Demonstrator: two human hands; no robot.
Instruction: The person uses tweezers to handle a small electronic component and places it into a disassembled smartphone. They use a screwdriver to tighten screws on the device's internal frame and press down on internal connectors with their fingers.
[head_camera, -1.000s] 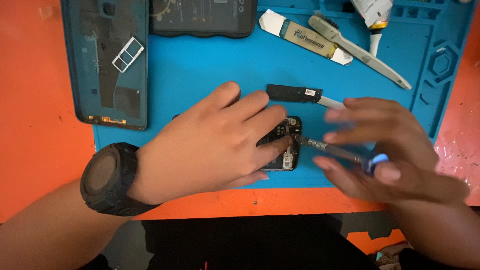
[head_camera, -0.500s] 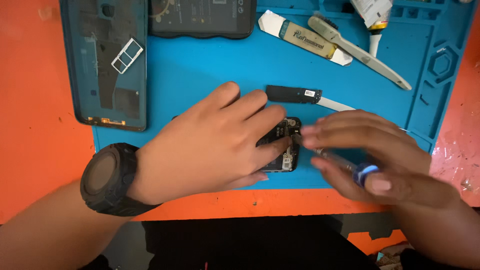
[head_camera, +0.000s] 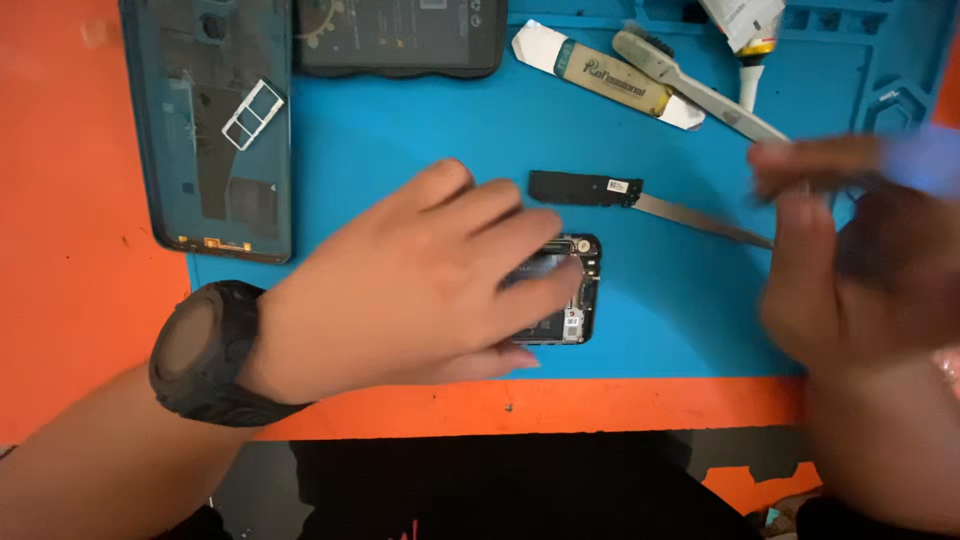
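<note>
Phone board lies pinned under the flat, spread left hand; at 3 o'clock the blurred right hand pinches a blue-tipped tool.

A small white label sits on the black rectangular part mid-mat. A white glue tube with printed label lies at the top right. A white-and-olive labelled strip lies beside it.

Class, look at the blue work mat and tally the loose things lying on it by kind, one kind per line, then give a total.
Phone parts: 4 – back frame, dark phone body, small black module, small circuit assembly under the left hand
SIM tray: 1
Flat hand tools: 3 – brush, pry tool, metal spudger
Glue tube: 1
Total: 9
</note>
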